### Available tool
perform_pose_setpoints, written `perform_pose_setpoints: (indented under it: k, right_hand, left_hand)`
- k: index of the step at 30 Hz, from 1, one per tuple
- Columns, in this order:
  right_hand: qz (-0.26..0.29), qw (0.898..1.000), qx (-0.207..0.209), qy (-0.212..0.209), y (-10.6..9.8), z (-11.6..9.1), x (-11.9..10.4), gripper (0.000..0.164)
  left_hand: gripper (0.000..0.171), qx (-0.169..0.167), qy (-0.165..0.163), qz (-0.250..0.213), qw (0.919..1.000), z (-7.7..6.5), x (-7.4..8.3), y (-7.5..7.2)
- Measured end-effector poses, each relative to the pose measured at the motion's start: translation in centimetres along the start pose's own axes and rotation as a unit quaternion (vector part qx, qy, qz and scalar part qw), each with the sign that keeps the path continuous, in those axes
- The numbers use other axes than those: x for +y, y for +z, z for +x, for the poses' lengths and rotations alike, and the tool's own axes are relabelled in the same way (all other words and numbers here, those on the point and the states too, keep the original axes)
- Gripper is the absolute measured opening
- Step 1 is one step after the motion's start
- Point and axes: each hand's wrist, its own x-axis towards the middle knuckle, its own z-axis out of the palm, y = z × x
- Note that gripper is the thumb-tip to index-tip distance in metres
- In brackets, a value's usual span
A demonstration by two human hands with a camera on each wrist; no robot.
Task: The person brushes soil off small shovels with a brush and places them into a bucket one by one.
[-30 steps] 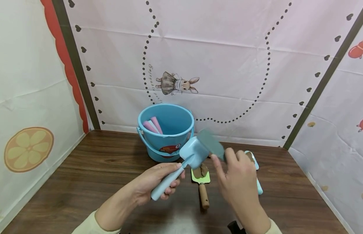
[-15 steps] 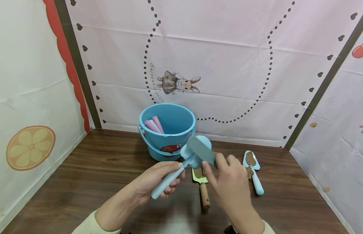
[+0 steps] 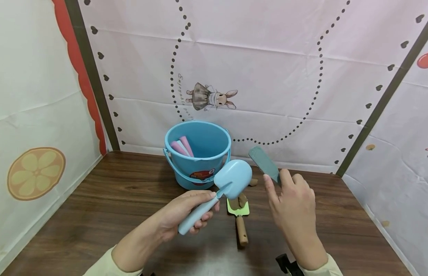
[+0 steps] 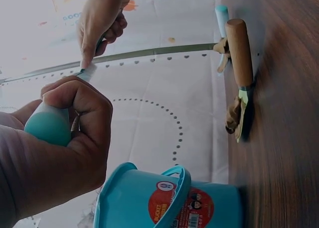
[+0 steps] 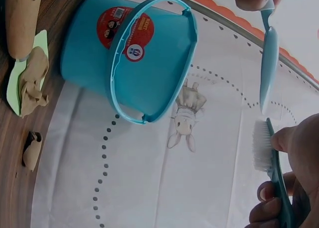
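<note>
My left hand point(image 3: 181, 212) grips the handle of a light-blue hand shovel point(image 3: 234, 178), its blade raised above the table, in front of the bucket. In the left wrist view the curled fingers wrap the handle, whose teal end point(image 4: 50, 128) sticks out. To the right, my right hand point(image 3: 293, 207) holds a green brush point(image 3: 264, 163), thumb along its back. White bristles point(image 5: 262, 146) show in the right wrist view. The brush is apart from the shovel blade in the head view. Below lies a lime-green trowel point(image 3: 246, 211) with a wooden handle and brown clay-like lumps point(image 3: 242, 200) on it.
A blue bucket point(image 3: 186, 168) with pink and pale-blue handles point(image 3: 181, 147) inside stands at the back. Another brown lump point(image 3: 253, 182) lies right of it. A second blue trowel point(image 4: 222, 21), hidden behind my right hand in the head view, carries brown clumps. Printed cloth walls point(image 3: 269, 76) enclose the table.
The brush moved across the shovel blade half a second ago and has since swung right, off the blade. The left hand and shovel have hardly moved. The right hand now covers the second trowel.
</note>
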Motion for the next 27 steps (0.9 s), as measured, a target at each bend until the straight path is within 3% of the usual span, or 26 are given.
perform_pose_setpoints:
  k: [17, 22, 27]
  right_hand:
    - [0.012, 1.0, -0.011, 0.009, -0.4, 0.1, -0.3, 0.038]
    - [0.022, 1.0, -0.007, 0.016, -0.7, 0.2, -0.2, 0.037]
    - [0.026, 0.999, -0.009, 0.028, -1.1, 0.2, -0.1, 0.036]
  left_hand:
    - [0.041, 0.013, 0.003, 0.021, 0.9997, 0.0, 0.1, 0.0]
    - [0.043, 0.058, 0.029, 0.084, 0.9944, -0.1, 0.5, 0.0]
    - [0.042, 0.096, 0.063, 0.16, 0.9805, -0.2, 1.3, -0.4]
